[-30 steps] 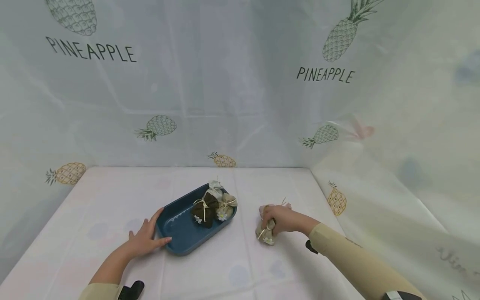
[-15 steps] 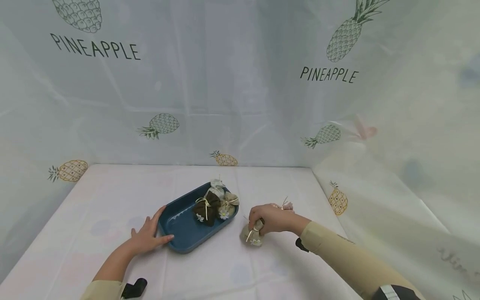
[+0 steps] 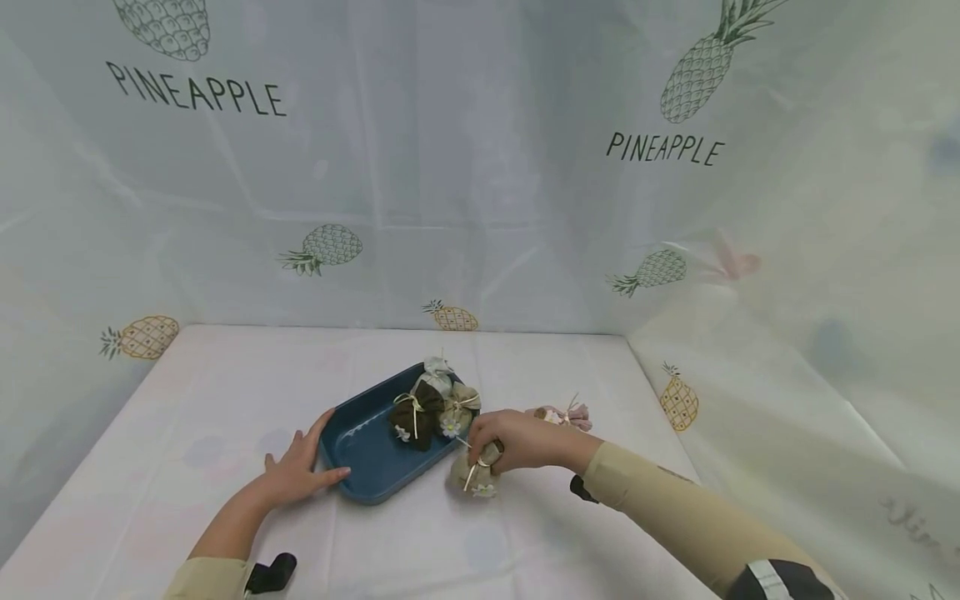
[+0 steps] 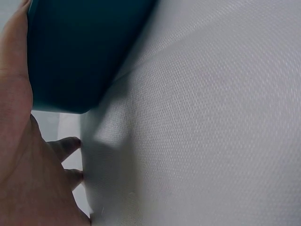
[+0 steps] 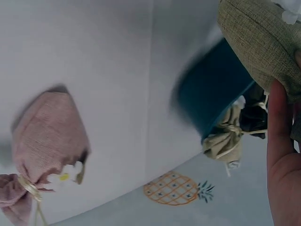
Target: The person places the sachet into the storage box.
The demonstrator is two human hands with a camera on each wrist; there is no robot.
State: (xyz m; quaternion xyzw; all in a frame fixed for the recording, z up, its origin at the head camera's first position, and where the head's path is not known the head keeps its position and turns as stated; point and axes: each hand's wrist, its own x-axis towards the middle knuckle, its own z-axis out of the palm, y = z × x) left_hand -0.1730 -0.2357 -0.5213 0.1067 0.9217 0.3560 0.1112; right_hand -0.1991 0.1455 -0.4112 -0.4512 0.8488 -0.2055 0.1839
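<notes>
My right hand [image 3: 513,439] pinches a greenish-beige drawstring pouch [image 3: 474,475] by its gathered neck, just off the front right side of a blue tray [image 3: 367,450]. In the right wrist view the pouch [image 5: 258,42] appears large beside the fingers. Inside the tray's right end sit a dark brown pouch [image 3: 417,415], a beige pouch [image 3: 460,404] and a white pouch [image 3: 437,380]. My left hand [image 3: 294,475] rests against the tray's left end, thumb and fingers spread; the left wrist view shows it next to the tray wall [image 4: 66,84].
A pink pouch [image 5: 51,141] with a small white flower lies on the table to the right, partly behind the right hand in the head view. A pale cloth [image 3: 247,375] covers the table. Behind hangs a pineapple-print curtain [image 3: 465,167].
My right hand has carried the greenish-beige pouch leftward from beside the pink pouch to the tray's right side. The left hand has stayed at the tray's end.
</notes>
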